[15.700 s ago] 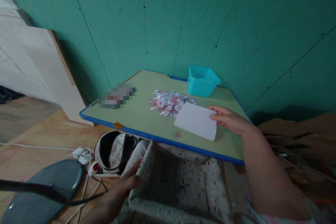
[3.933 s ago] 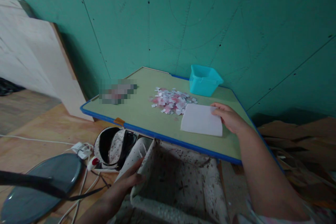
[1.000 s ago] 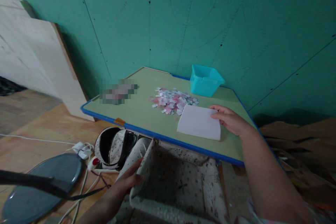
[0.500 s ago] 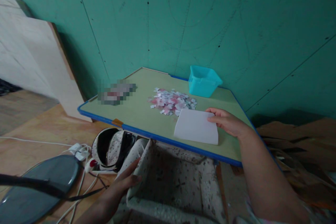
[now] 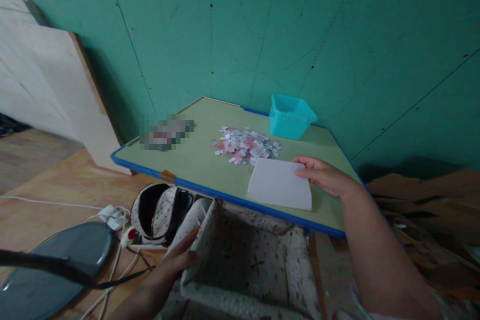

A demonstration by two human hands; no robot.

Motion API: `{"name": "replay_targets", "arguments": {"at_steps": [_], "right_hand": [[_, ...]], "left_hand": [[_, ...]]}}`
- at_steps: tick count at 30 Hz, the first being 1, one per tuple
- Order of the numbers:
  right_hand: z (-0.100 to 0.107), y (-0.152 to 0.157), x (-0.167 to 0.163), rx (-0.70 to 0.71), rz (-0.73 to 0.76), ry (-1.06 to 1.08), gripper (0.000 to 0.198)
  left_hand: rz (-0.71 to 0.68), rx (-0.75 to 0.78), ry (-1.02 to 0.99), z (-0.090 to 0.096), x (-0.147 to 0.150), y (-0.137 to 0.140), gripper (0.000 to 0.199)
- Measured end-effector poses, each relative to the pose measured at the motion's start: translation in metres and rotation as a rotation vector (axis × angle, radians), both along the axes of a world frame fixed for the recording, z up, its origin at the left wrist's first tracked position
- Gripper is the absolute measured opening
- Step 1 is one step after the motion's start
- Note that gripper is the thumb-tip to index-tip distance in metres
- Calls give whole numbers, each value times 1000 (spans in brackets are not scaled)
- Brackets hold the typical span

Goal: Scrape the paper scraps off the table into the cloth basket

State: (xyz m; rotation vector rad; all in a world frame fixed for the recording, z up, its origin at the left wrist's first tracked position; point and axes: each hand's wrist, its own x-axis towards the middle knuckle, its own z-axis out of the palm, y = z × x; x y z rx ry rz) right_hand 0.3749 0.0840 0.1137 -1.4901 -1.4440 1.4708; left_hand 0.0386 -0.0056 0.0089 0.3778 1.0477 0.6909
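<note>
Right hand (image 5: 320,174) pinches a white pad (image 5: 278,185) at center right of the frame while the left hand (image 5: 180,258) grips the side of a fabric-lined basket (image 5: 240,302) at lower center.

The pad is over a green worktop (image 5: 195,160), just beside a heap of pink-and-white scraps (image 5: 245,146); a turquoise bin (image 5: 288,125) stands behind, right of center.

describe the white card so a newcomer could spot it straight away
In front of the green wall is a blue-edged table. Over its near right part, the right hand holds the white card by one side. It is one broad, plain sheet, unlike the small pink-and-white scraps beside it.
</note>
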Motion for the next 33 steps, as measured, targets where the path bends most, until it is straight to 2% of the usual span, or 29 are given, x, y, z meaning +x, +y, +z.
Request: {"name": "replay_targets", "arguments": {"at_steps": [3, 6, 9, 12, 16, 21, 24, 31, 33], "right_hand": [[-1, 0, 2, -7, 27, -1, 26], [0, -1, 2, 4, 51, 14, 26], [2, -2, 2, 8, 62, 36, 26], [4, -2, 1, 8, 46, 59, 26], [3, -1, 0, 32, -31, 88, 26], [0, 6, 2, 140, -213, 122, 25], [-2, 9, 4, 202, -295, 111, 22], [-4, 13, 7, 268, -314, 28, 21], [-5, 13, 7, 274, -329, 33, 21]], "left_hand": [[-19, -4, -50, 2, 1, 0, 73], [9, -5, 1, -2, 1, -1, 78], [35, 27, 125, -6, 0, -2, 70], [14, 24, 96, -6, -1, -2, 68], [-5, -10, 75, -5, 0, -2, 78], [27, 37, 199, -11, -1, -3, 67], [19, 32, 171, -12, -2, -3, 64], [10, 12, 33, -9, 2, -1, 73], [7, 14, 65, -9, 1, -1, 73]]}}
